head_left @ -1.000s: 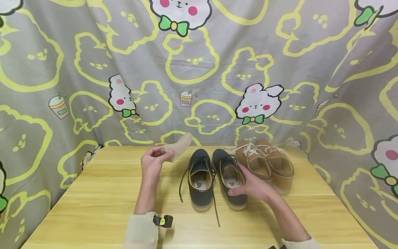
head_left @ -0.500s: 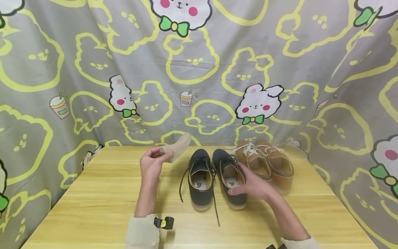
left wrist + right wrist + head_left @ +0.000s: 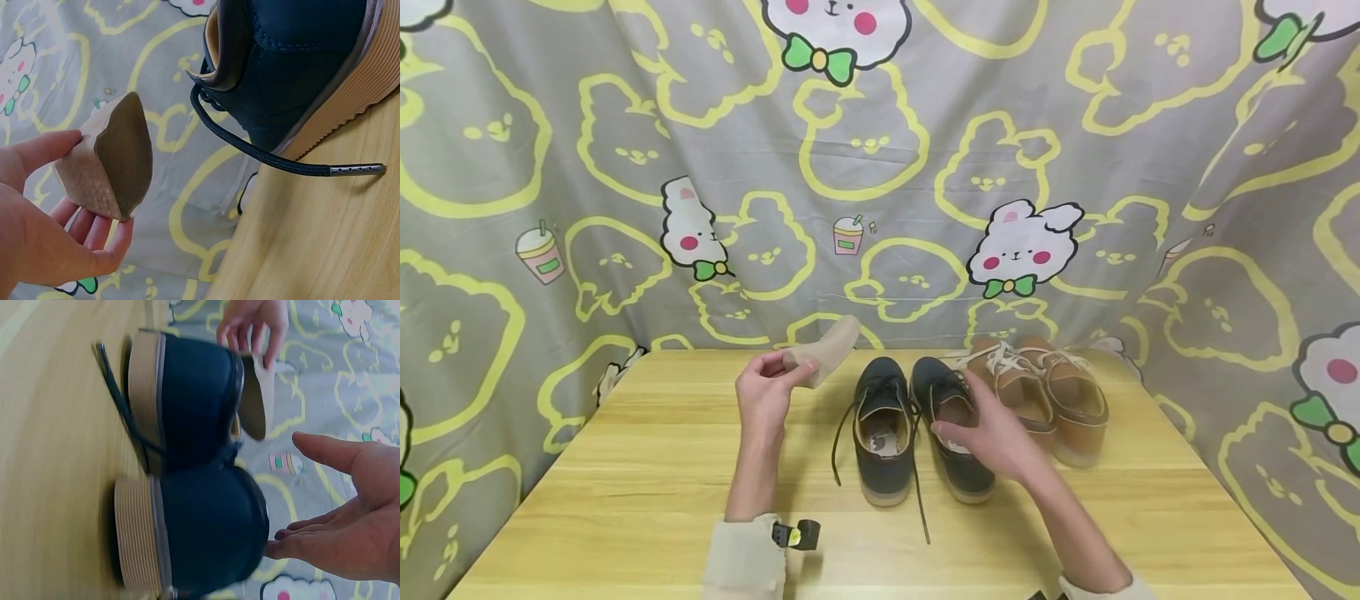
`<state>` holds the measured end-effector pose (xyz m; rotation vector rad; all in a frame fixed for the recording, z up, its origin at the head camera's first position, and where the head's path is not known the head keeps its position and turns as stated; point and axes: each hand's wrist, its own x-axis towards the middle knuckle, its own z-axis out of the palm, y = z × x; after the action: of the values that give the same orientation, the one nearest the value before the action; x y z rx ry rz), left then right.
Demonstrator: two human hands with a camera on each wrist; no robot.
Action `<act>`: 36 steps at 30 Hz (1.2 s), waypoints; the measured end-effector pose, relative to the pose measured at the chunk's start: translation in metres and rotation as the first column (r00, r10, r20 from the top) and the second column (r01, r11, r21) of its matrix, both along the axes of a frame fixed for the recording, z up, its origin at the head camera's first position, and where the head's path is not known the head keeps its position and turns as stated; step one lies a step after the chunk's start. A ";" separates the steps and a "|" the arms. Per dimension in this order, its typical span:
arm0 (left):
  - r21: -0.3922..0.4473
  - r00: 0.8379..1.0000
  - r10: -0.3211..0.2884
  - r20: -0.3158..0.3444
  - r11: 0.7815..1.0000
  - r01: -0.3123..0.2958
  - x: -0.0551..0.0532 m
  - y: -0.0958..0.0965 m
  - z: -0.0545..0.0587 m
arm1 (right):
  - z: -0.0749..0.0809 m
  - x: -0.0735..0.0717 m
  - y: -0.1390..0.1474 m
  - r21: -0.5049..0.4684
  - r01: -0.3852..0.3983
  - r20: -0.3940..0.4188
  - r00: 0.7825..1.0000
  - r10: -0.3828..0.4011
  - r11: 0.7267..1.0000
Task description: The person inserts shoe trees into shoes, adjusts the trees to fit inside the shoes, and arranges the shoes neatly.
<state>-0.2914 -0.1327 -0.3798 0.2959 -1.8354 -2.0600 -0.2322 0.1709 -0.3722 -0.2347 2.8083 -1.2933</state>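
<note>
My left hand (image 3: 763, 392) pinches a beige, hollow shoe-shaped insert (image 3: 832, 350) between thumb and fingers, up off the table. Its open end and dim inside (image 3: 128, 156) show in the left wrist view. A pair of dark navy lace-up shoes stands side by side at mid-table, toes away from me: the left shoe (image 3: 886, 482) and the right shoe (image 3: 968, 482). Over the right shoe's opening is my right hand (image 3: 1000, 433), thumb and fingers spread and holding nothing. In the right wrist view its lower fingertips (image 3: 275, 550) lie right at that shoe's collar.
A pair of brown shoes (image 3: 1081, 429) with white laces stands at the back right, close beside the navy pair. Loose black laces (image 3: 923, 508) trail on the wooden table (image 3: 647, 483). A patterned grey curtain (image 3: 745, 150) hangs behind and at both sides.
My right hand has lifted from the outer side of the right navy shoe and shifted slightly left and away from me, over its opening. The left hand and insert have barely moved.
</note>
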 end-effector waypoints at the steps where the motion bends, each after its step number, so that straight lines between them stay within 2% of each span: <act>1: -0.002 1.000 0.001 -0.002 1.000 -0.001 0.000 0.000 0.001 | 0.000 0.001 -0.005 0.000 0.005 -0.006 1.000 -0.005 1.000; 7: -0.018 1.000 -0.004 -0.022 1.000 0.004 0.003 0.001 0.006 | 0.000 0.007 -0.034 -0.022 0.039 -0.058 0.998 -0.040 0.999; 11: -0.022 0.999 -0.010 -0.041 1.000 0.009 0.003 0.004 0.008 | -0.001 0.009 -0.050 -0.092 0.035 -0.050 0.998 -0.040 0.995; 15: -0.012 0.999 -0.004 -0.045 1.000 0.003 0.003 0.005 0.007 | -0.010 0.008 -0.064 -0.144 -0.003 -0.004 1.000 0.002 0.990; 23: -0.048 0.999 0.009 -0.035 0.999 -0.010 0.002 0.004 0.007 | -0.033 0.001 -0.075 -0.089 -0.090 -0.019 0.996 0.089 0.992; 27: -0.119 1.000 -0.027 0.004 0.992 0.027 0.005 0.001 0.010 | -0.041 -0.001 -0.073 -0.088 -0.104 -0.008 0.995 0.104 0.991; 32: -0.232 0.994 -0.086 0.062 0.968 0.099 0.010 -0.008 0.014 | -0.046 -0.004 -0.069 -0.088 -0.119 0.031 0.992 0.122 0.989; 36: -0.258 0.987 -0.136 0.088 0.954 0.155 0.012 -0.012 0.018 | -0.045 -0.005 -0.067 -0.105 -0.123 0.055 0.990 0.129 0.987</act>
<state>-0.2791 -0.1449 -0.3617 0.1655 -2.2047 -1.8850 -0.2368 0.1040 -0.4176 -0.3636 2.6330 -1.3906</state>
